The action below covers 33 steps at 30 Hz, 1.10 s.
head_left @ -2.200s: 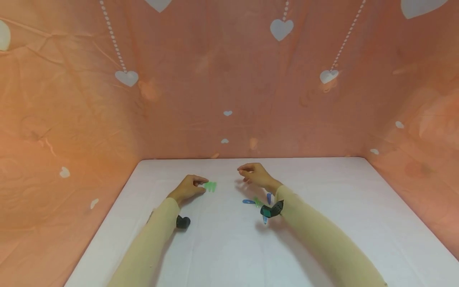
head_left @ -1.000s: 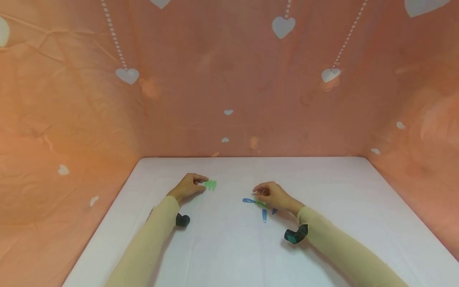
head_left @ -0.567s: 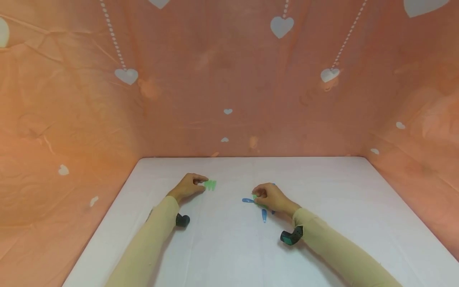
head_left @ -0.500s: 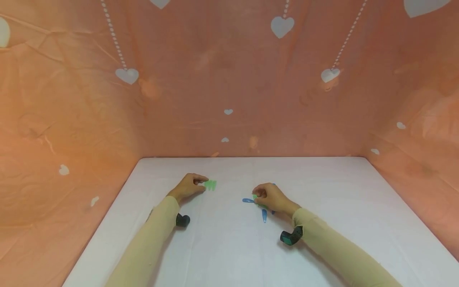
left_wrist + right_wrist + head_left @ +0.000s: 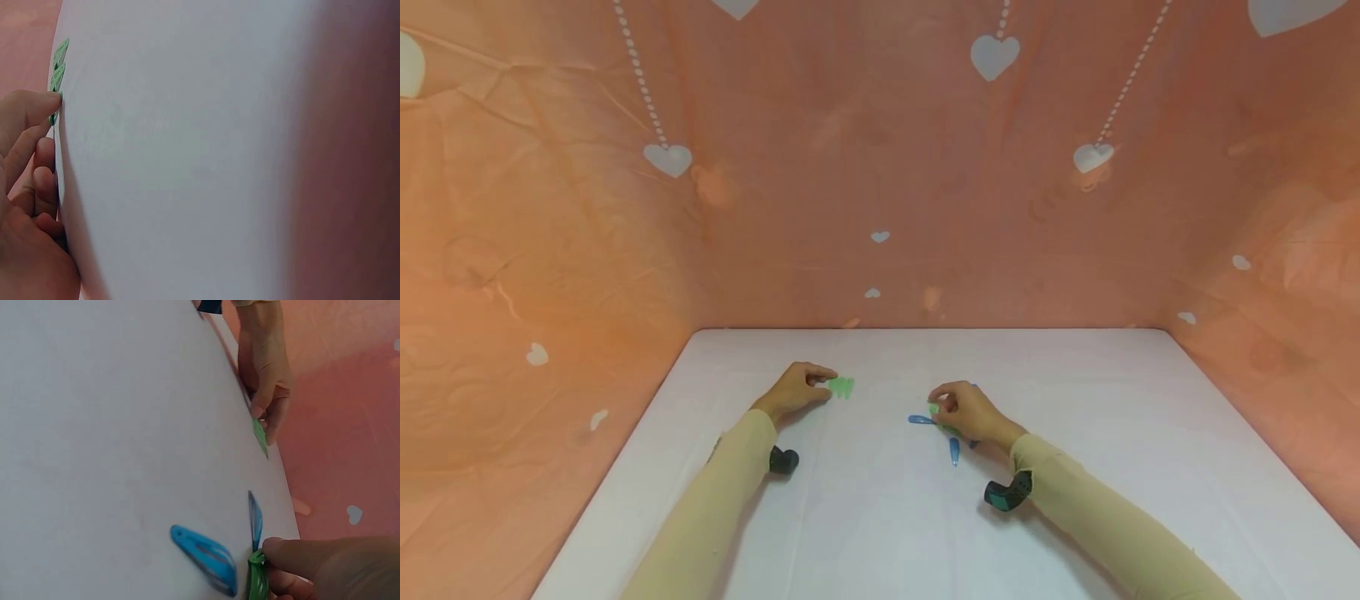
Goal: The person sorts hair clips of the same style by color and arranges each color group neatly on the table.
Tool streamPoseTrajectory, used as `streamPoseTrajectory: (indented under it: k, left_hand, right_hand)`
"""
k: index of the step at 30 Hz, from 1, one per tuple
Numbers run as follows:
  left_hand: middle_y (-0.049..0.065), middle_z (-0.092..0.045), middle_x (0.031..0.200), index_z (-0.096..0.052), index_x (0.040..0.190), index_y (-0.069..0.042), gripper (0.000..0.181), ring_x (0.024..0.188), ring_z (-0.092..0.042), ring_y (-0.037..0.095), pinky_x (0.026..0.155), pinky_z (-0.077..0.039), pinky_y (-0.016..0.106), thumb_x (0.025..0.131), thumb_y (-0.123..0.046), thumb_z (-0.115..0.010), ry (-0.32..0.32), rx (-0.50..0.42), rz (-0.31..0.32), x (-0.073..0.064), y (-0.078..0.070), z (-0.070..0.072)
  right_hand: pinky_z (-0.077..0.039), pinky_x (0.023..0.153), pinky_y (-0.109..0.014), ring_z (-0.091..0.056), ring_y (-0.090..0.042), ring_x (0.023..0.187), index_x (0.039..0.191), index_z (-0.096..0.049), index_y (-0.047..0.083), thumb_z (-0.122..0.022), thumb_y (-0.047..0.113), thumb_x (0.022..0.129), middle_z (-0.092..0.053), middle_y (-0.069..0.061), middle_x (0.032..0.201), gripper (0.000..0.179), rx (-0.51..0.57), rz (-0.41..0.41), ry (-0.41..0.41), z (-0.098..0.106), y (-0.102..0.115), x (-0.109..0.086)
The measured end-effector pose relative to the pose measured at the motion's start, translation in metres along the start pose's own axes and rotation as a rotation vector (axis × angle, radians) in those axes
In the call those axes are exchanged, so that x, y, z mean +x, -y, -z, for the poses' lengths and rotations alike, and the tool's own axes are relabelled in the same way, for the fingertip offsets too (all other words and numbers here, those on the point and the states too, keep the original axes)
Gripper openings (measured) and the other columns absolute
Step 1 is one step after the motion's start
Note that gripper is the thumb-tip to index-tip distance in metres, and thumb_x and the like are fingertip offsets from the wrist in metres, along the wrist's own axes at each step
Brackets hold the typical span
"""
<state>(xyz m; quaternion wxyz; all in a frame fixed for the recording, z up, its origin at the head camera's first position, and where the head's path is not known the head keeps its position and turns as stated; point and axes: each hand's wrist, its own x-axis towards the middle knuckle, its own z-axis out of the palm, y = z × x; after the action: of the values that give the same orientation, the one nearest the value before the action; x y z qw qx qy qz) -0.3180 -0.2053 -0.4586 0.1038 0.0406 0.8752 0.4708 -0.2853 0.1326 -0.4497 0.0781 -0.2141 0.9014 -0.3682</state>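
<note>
Several green snap hair clips (image 5: 842,387) lie side by side on the white table. My left hand (image 5: 793,389) stays at the left end of that row, its thumb and index finger pinching the nearest clip; in the left wrist view the index fingertip covers part of the green clips (image 5: 59,72). To the right, my right hand (image 5: 973,412) is low over a small loose group of clips. Between its thumb and fingers it pinches a green hair clip (image 5: 257,575). Blue hair clips (image 5: 206,556) lie around it, one of them partly behind the hand.
One blue clip (image 5: 920,419) points left of the right hand, and another blue clip (image 5: 954,451) lies nearer to me. A pink-orange cloth (image 5: 880,167) with white hearts walls the table (image 5: 865,517) at the back and sides. Dark wrist cameras (image 5: 1008,492) hang below the sleeves.
My right hand has come back from the far middle of the table, rightward and nearer, down to the loose clips, and closed on a green one. My left hand has stayed in place.
</note>
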Motion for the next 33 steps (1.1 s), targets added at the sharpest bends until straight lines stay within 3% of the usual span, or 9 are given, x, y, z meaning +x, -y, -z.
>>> streamPoseTrajectory:
  k: [6,11,19,27,33]
  left_hand:
    - [0.014,-0.059,0.133,-0.070,0.127,-0.007,0.037,0.119,-0.050,0.026,0.105,-0.041,0.042,0.090,-0.007,-0.071,-0.001,-0.002,0.003,-0.001,0.000,0.000]
    - [0.015,-0.059,0.132,-0.070,0.126,-0.005,0.037,0.117,-0.051,0.027,0.103,-0.042,0.040,0.089,-0.006,-0.071,-0.002,0.006,-0.014,-0.001,0.000,0.001]
    - [0.017,-0.061,0.130,-0.070,0.125,-0.003,0.037,0.115,-0.052,0.027,0.101,-0.042,0.039,0.089,-0.006,-0.072,0.002,0.024,-0.044,0.002,0.001,0.002]
    - [0.016,-0.061,0.129,-0.070,0.125,-0.004,0.036,0.115,-0.051,0.026,0.101,-0.041,0.038,0.089,-0.006,-0.072,-0.010,0.028,-0.042,0.002,0.000,0.000]
    - [0.018,-0.061,0.129,-0.070,0.125,-0.002,0.036,0.116,-0.052,0.028,0.102,-0.042,0.041,0.089,-0.005,-0.072,-0.019,0.049,-0.062,0.000,0.000,-0.001]
  right_hand:
    - [-0.045,0.068,-0.024,-0.053,-0.011,0.071,0.122,-0.066,-0.004,-0.066,-0.001,0.092,-0.067,-0.007,0.081,0.031,0.080,0.045,-0.009,0.001,0.002,0.004]
    - [-0.045,0.061,-0.023,-0.055,-0.012,0.069,0.126,-0.063,-0.007,-0.059,-0.002,0.095,-0.064,-0.009,0.081,0.033,0.175,0.080,-0.020,0.002,0.008,0.007]
    - [-0.053,0.062,-0.025,-0.069,-0.016,0.076,0.130,-0.062,-0.005,-0.060,0.001,0.096,-0.065,-0.013,0.095,0.034,0.313,0.026,-0.018,0.001,0.022,0.013]
    - [-0.060,0.071,-0.031,-0.068,-0.016,0.081,0.128,-0.061,-0.007,-0.062,-0.001,0.095,-0.065,-0.017,0.101,0.034,0.389,0.024,-0.044,-0.006,0.031,0.025]
    - [-0.057,0.068,-0.029,-0.068,-0.016,0.082,0.127,-0.064,-0.007,-0.064,-0.002,0.094,-0.065,-0.018,0.106,0.033,0.442,-0.005,-0.053,-0.013,0.033,0.032]
